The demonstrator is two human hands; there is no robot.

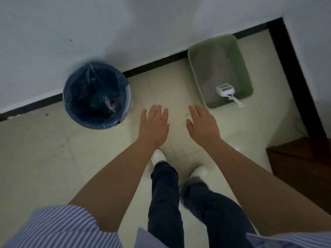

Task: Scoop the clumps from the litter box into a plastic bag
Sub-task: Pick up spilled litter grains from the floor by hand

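Standing over the tiled floor (44, 158), the person holds both hands out in front, palms down, holding nothing. Left hand (155, 125): fingers straight and close together, relaxed, touching nothing. Right hand (203, 125): fingers likewise extended, thumb out to the side, touching nothing. Green litter box (246, 68) sits on the floor against the wall's black baseboard (155, 66), ahead and to the right of the right hand; its near corner lies just beyond that hand's fingertips as the camera sees it, though the hand is raised well above floor level. White slotted scoop (226, 91) rests inside the box at the near end, head on the grey litter (213, 67), handle leaning over the near rim and pointing down-right, away from the wall. Long axis of the scoop runs diagonally, head toward upper left, handle tip toward lower right. Blue plastic bag (95, 93) lines a round bin ahead and left of the left hand, well apart from the box, with open floor between. Judgement: scooping not yet begun; tool untouched. Right hand is clearly the nearer to the scoop handle, so the reach should go forward, right and down. The handle tip faces the person's side, favouring a grasp from the near rim. Clumps cannot be made out in the litter at this sharpness.
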